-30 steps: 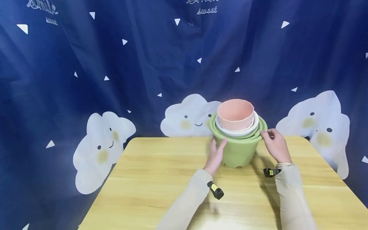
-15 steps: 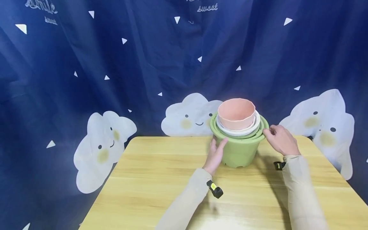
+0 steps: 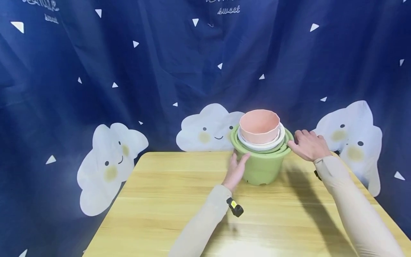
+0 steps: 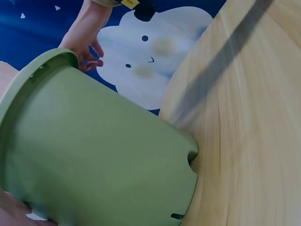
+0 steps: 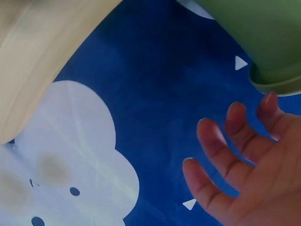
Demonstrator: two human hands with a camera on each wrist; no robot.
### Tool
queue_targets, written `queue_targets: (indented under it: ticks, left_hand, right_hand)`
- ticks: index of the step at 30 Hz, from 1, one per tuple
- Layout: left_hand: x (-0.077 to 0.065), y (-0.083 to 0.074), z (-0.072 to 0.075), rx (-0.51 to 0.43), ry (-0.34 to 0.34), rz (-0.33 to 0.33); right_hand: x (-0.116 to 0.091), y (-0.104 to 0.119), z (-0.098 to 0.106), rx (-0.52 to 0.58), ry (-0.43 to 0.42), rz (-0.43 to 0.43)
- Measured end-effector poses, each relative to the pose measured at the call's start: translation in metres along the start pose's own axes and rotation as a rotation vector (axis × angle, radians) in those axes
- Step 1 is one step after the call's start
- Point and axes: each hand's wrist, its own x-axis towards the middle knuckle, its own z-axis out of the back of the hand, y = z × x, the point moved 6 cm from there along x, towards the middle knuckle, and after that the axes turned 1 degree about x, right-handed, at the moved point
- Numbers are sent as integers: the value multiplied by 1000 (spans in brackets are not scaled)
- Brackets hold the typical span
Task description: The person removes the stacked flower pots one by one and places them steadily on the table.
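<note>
A large green flower pot [image 3: 261, 167] stands upright on the table, with another green rim, white pots [image 3: 282, 132] and a pink pot [image 3: 260, 139] nested on top. My left hand [image 3: 235, 174] touches the green pot's left side below the rim, thumb raised. In the left wrist view, only part of that hand [image 4: 14, 213] shows beneath the pot. Beside the rim on the right is my right hand [image 3: 309, 146], its thumb close to the edge. The right wrist view shows the right hand's fingers [image 5: 214, 141] loosely bent, apart from the pot and holding nothing.
The wooden table [image 3: 160, 200] ends just behind the pots. A dark blue curtain [image 3: 154, 71] with white clouds and triangles hangs beyond its back and side edges.
My right hand has turned palm-down and its elbow has swung out to the right; its fingers have come off the rim. The left hand and the pots stay about where they were.
</note>
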Motion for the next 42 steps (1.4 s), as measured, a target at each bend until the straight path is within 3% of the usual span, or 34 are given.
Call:
queue_targets:
  ticks: [5,8,18,27,42]
  left_hand:
    - [2,-2,3,22,25,14]
    - [4,-9,6,47,33,-15]
    - [6,-37,26,271,32,-186]
    - [16,-60,50,339,11,-337]
    - [25,-84,45,433,-27,-507]
  right_hand:
    - [3,1,0,-15,9,22]
    - [3,2,2,-25,9,28]
    - [4,2,5,-25,-32,37]
    - [3,3,6,-26,-25,36]
    - [1,7,2,-56,-1,36]
